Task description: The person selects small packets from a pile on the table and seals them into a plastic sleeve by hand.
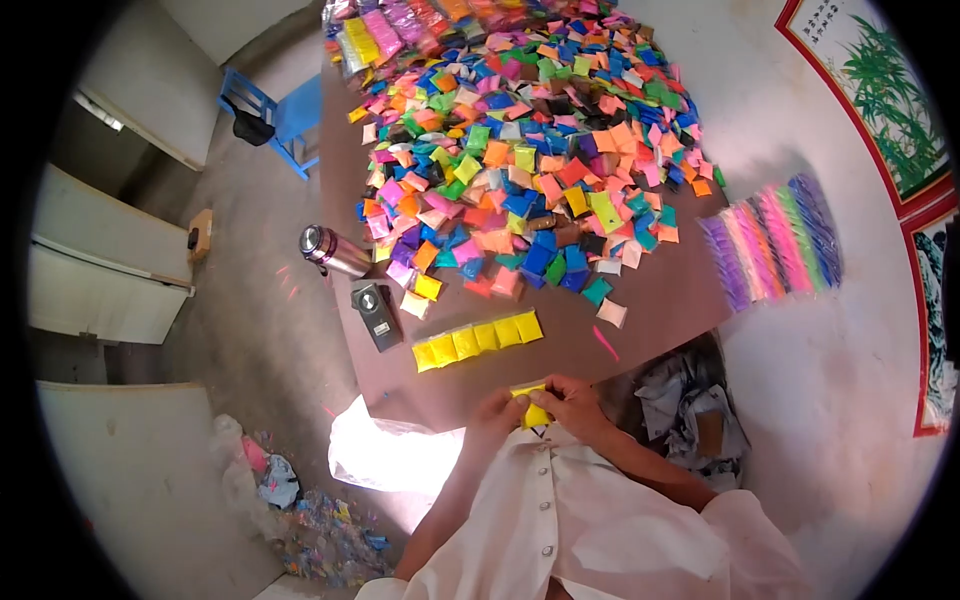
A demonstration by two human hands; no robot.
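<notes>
Both hands meet at the table's front edge, close to my body. My left hand (497,409) grips the left side of a small yellow packet (532,408), and my right hand (568,405) pinches its right side. Just beyond them lies a joined row of yellow packets (478,340), flat on the brown table (400,392). Farther back spreads a big heap of small packets (530,170) in many colours.
A metal flask (336,251) and a black device (376,316) stand at the table's left edge. Striped coloured packs (775,243) lie at the right. Below are a white plastic bag (390,450) and a scrap-filled container (695,405). A blue chair (290,110) is at the back left.
</notes>
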